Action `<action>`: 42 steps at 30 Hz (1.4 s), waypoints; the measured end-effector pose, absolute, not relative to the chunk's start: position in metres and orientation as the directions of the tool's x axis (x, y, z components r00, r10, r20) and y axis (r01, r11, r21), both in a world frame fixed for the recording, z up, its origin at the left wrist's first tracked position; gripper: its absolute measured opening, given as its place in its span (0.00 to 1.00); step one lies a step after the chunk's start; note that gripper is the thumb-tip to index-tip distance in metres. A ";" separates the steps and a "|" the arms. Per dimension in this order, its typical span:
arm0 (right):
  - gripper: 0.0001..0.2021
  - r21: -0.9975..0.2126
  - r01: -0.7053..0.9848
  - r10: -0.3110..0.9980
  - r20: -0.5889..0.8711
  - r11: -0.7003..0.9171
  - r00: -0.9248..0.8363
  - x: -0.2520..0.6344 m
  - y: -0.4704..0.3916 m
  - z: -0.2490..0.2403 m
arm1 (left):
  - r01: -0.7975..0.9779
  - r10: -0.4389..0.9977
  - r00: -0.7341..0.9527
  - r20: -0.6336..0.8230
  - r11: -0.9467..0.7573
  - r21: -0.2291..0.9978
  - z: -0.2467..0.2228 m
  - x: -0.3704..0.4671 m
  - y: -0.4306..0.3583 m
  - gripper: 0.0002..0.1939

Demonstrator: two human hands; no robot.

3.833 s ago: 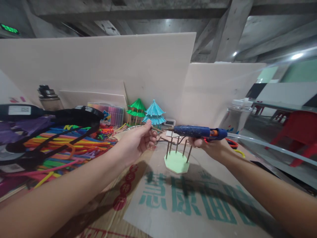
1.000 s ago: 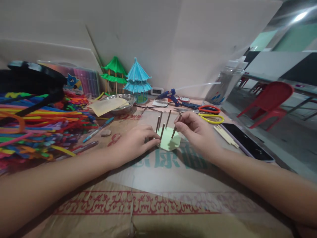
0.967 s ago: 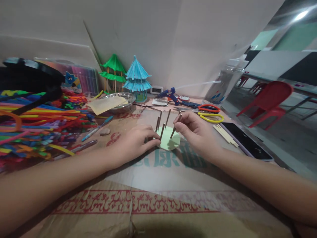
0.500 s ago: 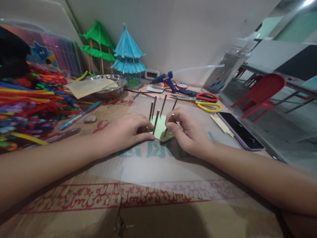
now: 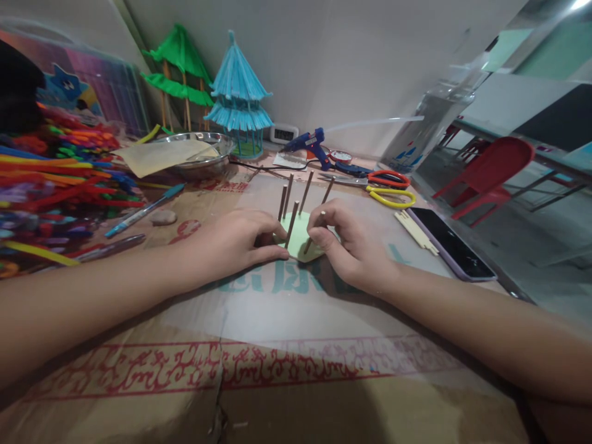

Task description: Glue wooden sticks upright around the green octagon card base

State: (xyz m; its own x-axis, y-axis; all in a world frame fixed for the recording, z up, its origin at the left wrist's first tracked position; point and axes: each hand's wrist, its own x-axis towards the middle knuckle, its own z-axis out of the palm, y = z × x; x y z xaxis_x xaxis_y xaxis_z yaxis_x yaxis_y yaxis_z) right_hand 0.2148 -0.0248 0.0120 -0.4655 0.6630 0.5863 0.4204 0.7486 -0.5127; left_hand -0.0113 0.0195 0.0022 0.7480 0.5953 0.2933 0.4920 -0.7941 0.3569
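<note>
A pale green base [image 5: 299, 230] lies on the covered tabletop, with several thin brown sticks standing up from it. At its left edge rests my left hand [image 5: 245, 240], thumb and fingers closed on the rim beside the front-left stick [image 5: 291, 224]. My right hand [image 5: 345, 240] pinches the upper part of the front-right stick [image 5: 308, 244] between thumb and forefinger. That stick leans slightly, and its lower end meets the base. The far-right stick [image 5: 328, 189] rises behind my right hand. Part of the base is hidden by my fingers.
Behind stand a blue pipe-cleaner pavilion [image 5: 240, 86], a green one [image 5: 180, 61], a metal bowl [image 5: 217, 161] and a glue gun [image 5: 308, 147]. Scissors [image 5: 391, 196], pale sticks [image 5: 416, 233] and a phone [image 5: 451, 243] lie right. Pipe cleaners [image 5: 50, 185] and pens [image 5: 145, 209] are left.
The view has shifted slightly, so the background sits a little differently. Both hands keep their places at the base, the right one still pinching the stick.
</note>
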 end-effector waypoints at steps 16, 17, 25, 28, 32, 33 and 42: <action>0.04 -0.523 0.422 0.672 0.571 0.741 -0.472 0.214 -0.024 0.010 | 0.510 0.608 0.745 0.275 -0.784 0.354 0.002 -0.011 0.020 0.13; 0.04 -0.522 0.425 0.673 0.570 0.740 -0.471 0.213 -0.024 0.010 | 0.509 0.608 0.745 0.276 -0.784 0.354 0.002 -0.011 0.020 0.13; 0.03 -0.517 0.448 0.684 0.562 0.729 -0.464 0.214 -0.025 0.012 | 0.519 0.615 0.743 0.263 -0.778 0.354 0.002 -0.012 0.020 0.13; 0.04 -0.519 0.442 0.682 0.563 0.732 -0.467 0.213 -0.025 0.012 | 0.522 0.618 0.744 0.254 -0.775 0.357 0.003 -0.011 0.019 0.12; 0.04 -0.510 0.436 0.671 0.572 0.742 -0.471 0.213 -0.024 0.012 | 0.521 0.618 0.742 0.259 -0.775 0.357 0.003 -0.011 0.019 0.12; 0.04 -0.507 0.430 0.665 0.579 0.747 -0.472 0.213 -0.024 0.012 | 0.521 0.618 0.742 0.259 -0.775 0.358 0.002 -0.011 0.019 0.12; 0.04 -0.486 0.451 0.662 0.578 0.749 -0.478 0.213 -0.024 0.013 | 0.523 0.620 0.746 0.245 -0.772 0.361 0.004 -0.011 0.019 0.11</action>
State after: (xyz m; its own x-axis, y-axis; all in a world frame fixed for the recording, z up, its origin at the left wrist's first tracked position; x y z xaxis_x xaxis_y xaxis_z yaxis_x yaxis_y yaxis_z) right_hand 0.2128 -0.0238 0.0125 -0.4776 0.6621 0.5775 0.4507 0.7489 -0.4859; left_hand -0.0108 0.0189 0.0039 0.7455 0.6196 0.2455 0.5231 -0.7722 0.3606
